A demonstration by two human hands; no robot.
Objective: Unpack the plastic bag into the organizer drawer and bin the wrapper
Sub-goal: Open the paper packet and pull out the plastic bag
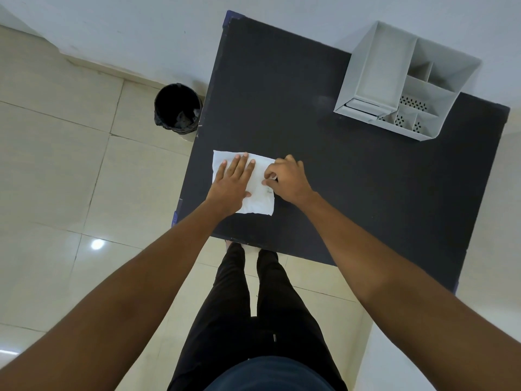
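Observation:
A white plastic bag (259, 200) lies flat near the left front part of the black table (324, 176). My left hand (232, 180) rests palm down on the bag's left half, fingers spread. My right hand (287, 177) pinches the bag's right edge between thumb and fingers. What the bag holds is hidden. A grey desk organizer (375, 66) with several compartments and a small drawer (362, 107) at its lower left stands at the table's far right corner.
A round black bin (177, 108) lined with a dark bag stands on the tiled floor just left of the table, with some scraps inside. A white wall runs behind the table. My legs stand at the table's front edge.

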